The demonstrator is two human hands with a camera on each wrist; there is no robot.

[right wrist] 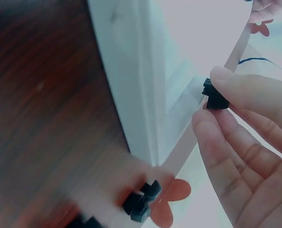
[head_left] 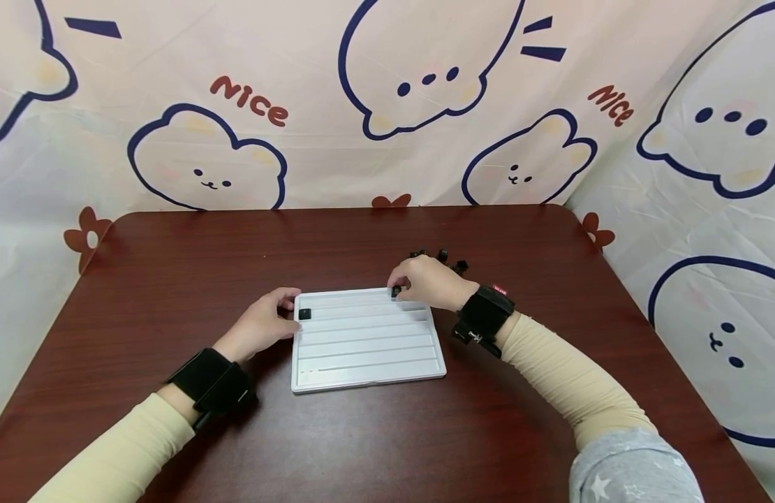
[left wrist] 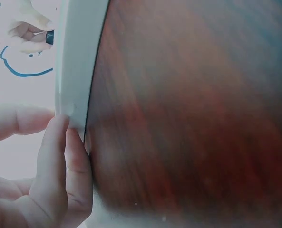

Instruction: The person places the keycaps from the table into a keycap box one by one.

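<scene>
A white board with raised ridges across it lies flat on the table. My left hand grips its left edge near the far corner, and in the left wrist view the fingertips meet at the rim. One small black block sits on the board close to that hand. My right hand is over the far right corner, pinching another small black block between thumb and fingers. That block has a notched side. Its contact with the board cannot be made out.
Several loose black blocks lie on the table behind the right hand, partly hidden by it. The brown table reaches back to a printed curtain. Black camera straps wrap both wrists.
</scene>
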